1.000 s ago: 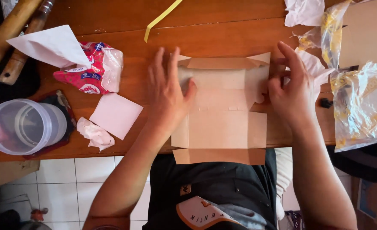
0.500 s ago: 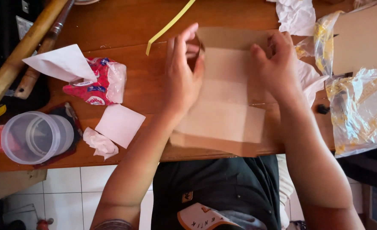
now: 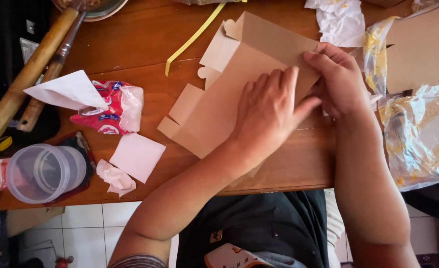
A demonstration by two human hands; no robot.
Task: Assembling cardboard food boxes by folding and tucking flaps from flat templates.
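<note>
A flat brown cardboard box blank (image 3: 229, 84) with flaps lies tilted on the wooden table (image 3: 130, 44), folded over itself. My left hand (image 3: 266, 111) presses flat on top of the folded panel, fingers spread. Gripping the blank's right edge is my right hand (image 3: 341, 82), thumb on top and fingers curled under. Small flaps stick out at the blank's left and top corners.
At left lie a clear plastic cup (image 3: 43, 171) on its side, white paper squares (image 3: 137, 156), a red and white wrapper (image 3: 112, 111) and two wooden-handled tools (image 3: 26, 82). A yellow strip (image 3: 194, 37) lies at the top. Clear plastic bags (image 3: 423, 134) and more cardboard sit at right.
The blank was spread open under both hands. It has been folded over and turned counter-clockwise; my left hand moved right onto the folded panel, my right hand gripped its edge.
</note>
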